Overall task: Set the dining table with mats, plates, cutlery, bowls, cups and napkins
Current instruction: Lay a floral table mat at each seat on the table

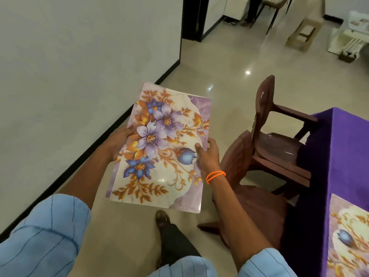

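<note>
I hold a floral place mat (161, 148), purple and orange flowers on cream, flat in the air above the floor. It may be a small stack; a second edge shows at its top. My left hand (119, 140) grips its left edge and my right hand (207, 152) pinches its right edge, thumb on top. A matching mat (349, 232) lies on the dining table (343, 148), which wears a purple cloth at the right edge of the view.
Two dark red plastic chairs (277, 140) stand between me and the table, one tucked behind the other. A white wall (79, 56) with black skirting runs along my left. My foot (162, 218) is on the glossy tiled floor. More furniture stands far back right.
</note>
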